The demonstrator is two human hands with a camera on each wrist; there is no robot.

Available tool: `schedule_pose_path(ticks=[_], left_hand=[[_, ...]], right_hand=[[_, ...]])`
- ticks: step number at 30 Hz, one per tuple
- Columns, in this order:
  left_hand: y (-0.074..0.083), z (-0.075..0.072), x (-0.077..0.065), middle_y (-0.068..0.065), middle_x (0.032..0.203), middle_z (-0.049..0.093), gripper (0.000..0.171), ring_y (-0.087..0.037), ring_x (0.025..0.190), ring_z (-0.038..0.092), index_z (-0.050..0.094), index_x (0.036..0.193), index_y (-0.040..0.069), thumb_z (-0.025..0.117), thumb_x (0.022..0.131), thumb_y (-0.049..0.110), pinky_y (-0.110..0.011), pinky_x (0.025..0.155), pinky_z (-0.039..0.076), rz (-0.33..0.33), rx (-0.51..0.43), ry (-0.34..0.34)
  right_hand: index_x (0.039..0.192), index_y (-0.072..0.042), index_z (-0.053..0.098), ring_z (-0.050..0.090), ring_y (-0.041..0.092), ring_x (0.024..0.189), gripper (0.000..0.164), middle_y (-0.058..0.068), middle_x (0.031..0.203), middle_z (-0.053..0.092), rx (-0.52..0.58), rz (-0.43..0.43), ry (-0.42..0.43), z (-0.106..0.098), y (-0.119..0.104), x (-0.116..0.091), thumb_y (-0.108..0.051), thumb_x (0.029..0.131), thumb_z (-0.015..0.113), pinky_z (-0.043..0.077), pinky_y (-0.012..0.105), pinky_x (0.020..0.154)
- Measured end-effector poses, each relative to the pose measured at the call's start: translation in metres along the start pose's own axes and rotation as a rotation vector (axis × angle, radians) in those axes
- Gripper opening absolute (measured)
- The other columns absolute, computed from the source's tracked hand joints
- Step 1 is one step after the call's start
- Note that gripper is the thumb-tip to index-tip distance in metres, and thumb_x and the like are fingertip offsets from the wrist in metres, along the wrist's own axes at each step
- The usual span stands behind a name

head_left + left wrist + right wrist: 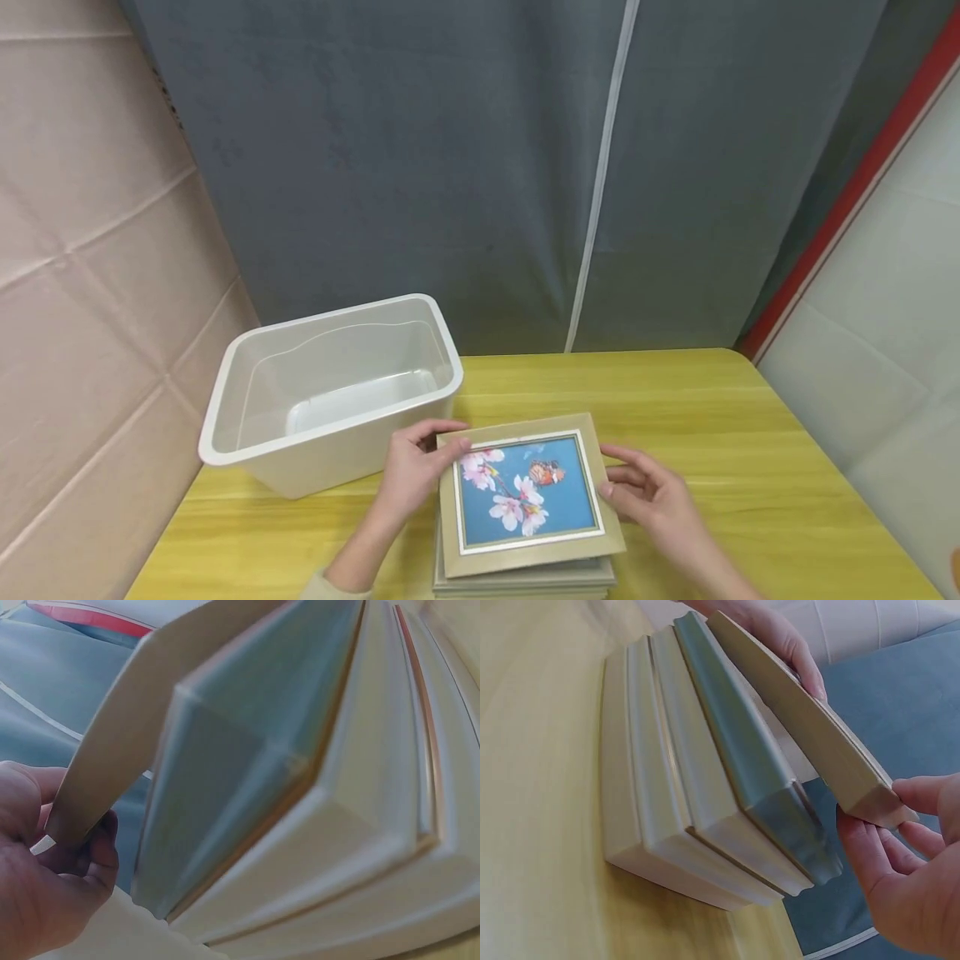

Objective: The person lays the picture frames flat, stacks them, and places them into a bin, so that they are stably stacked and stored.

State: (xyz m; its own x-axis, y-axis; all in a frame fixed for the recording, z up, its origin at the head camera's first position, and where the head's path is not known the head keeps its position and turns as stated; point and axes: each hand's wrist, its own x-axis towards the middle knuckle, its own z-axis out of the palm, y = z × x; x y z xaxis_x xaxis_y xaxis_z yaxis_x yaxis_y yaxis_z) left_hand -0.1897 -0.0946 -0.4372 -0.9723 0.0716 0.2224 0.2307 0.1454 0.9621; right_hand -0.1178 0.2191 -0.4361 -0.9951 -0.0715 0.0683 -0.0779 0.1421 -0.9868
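Observation:
A picture frame (531, 493) with a beige border shows pink-white blossoms and a butterfly-like orange figure on blue. My left hand (411, 467) pinches its upper left corner, thumb on the front. On the opposite side, my right hand (651, 498) grips the right edge. The right wrist view shows this frame (802, 720) tilted and apart from the stack at its near end, with the right hand (907, 862) at its corner. Beneath it lies a stack of several more frames (525, 579), the uppermost bluish-grey (735, 727) and the others pale.
A white plastic bin (330, 446) stands at the left of the yellow wood-grain table (720, 417), with nothing visible inside. Behind the table hangs a grey curtain (420, 167). Pale panels rise on the left (97, 250) and right (885, 333).

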Motion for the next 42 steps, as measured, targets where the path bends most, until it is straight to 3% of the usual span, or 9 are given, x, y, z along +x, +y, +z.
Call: schedule_pose_path(ticks=[4,12,15,22,26,32,38,42], left_hand=[[-0.004,-0.001,0.001,-0.004,0.085,0.069,0.02,-0.011,0.068,0.048,0.079,0.099,0.005,0.085,0.08,0.006,-0.021,0.058,0.041,-0.023,0.016,-0.005],[-0.012,-0.003,0.001,-0.009,0.107,0.074,0.02,-0.019,0.088,0.063,0.078,0.101,0.005,0.084,0.082,0.007,-0.025,0.075,0.054,-0.028,0.016,-0.054],[-0.015,-0.004,-0.001,-0.009,0.104,0.075,0.02,-0.018,0.087,0.064,0.079,0.101,0.005,0.084,0.083,0.008,-0.025,0.075,0.055,-0.033,0.022,-0.069],[-0.02,-0.006,-0.004,-0.005,0.092,0.072,0.021,-0.01,0.064,0.049,0.079,0.104,0.007,0.084,0.084,0.014,-0.021,0.055,0.043,-0.048,0.056,-0.095],[-0.023,-0.005,-0.002,-0.006,0.097,0.074,0.023,-0.01,0.065,0.052,0.079,0.107,0.007,0.083,0.086,0.016,-0.021,0.056,0.045,-0.041,0.047,-0.112],[-0.03,-0.003,0.002,-0.006,0.092,0.072,0.021,-0.011,0.069,0.052,0.078,0.106,0.005,0.081,0.087,0.013,-0.021,0.059,0.045,-0.001,0.023,-0.129],[-0.042,-0.001,0.007,-0.003,0.097,0.075,0.014,-0.014,0.081,0.056,0.08,0.102,0.008,0.079,0.088,0.011,-0.025,0.072,0.046,0.019,0.025,-0.137],[-0.049,0.0,0.009,-0.002,0.096,0.075,0.012,-0.014,0.082,0.055,0.08,0.101,0.009,0.078,0.089,0.011,-0.026,0.073,0.045,0.028,0.034,-0.146]], right_hand=[[0.145,0.011,0.044,0.072,0.014,0.093,0.055,0.029,0.116,0.067,-0.003,-0.005,-0.034,0.0,0.005,-0.004,-0.002,0.097,0.067,0.062,0.036,0.076],[0.142,0.014,0.045,0.071,0.015,0.091,0.052,0.024,0.108,0.068,-0.013,-0.019,-0.066,0.0,0.015,-0.009,-0.001,0.097,0.066,0.062,0.037,0.075],[0.142,0.015,0.044,0.071,0.016,0.091,0.053,0.023,0.108,0.068,0.007,-0.002,-0.087,0.0,0.018,-0.009,-0.002,0.097,0.066,0.062,0.038,0.075],[0.142,0.018,0.04,0.072,0.019,0.09,0.055,0.02,0.108,0.069,0.062,0.038,-0.121,-0.001,0.021,-0.009,-0.002,0.097,0.065,0.062,0.042,0.076],[0.144,0.017,0.038,0.072,0.019,0.089,0.056,0.021,0.109,0.068,0.076,0.066,-0.13,-0.003,0.02,-0.008,-0.003,0.098,0.065,0.062,0.044,0.074],[0.146,0.014,0.039,0.072,0.02,0.088,0.058,0.016,0.108,0.068,0.078,0.115,-0.121,-0.005,0.019,-0.006,-0.006,0.098,0.066,0.062,0.045,0.072],[0.143,0.016,0.042,0.071,0.018,0.088,0.056,0.016,0.104,0.066,0.073,0.112,-0.103,-0.003,0.021,-0.005,-0.005,0.097,0.067,0.062,0.043,0.076],[0.141,0.018,0.044,0.071,0.016,0.088,0.055,0.014,0.102,0.065,0.051,0.099,-0.089,-0.002,0.024,-0.004,-0.004,0.096,0.068,0.062,0.04,0.077]])
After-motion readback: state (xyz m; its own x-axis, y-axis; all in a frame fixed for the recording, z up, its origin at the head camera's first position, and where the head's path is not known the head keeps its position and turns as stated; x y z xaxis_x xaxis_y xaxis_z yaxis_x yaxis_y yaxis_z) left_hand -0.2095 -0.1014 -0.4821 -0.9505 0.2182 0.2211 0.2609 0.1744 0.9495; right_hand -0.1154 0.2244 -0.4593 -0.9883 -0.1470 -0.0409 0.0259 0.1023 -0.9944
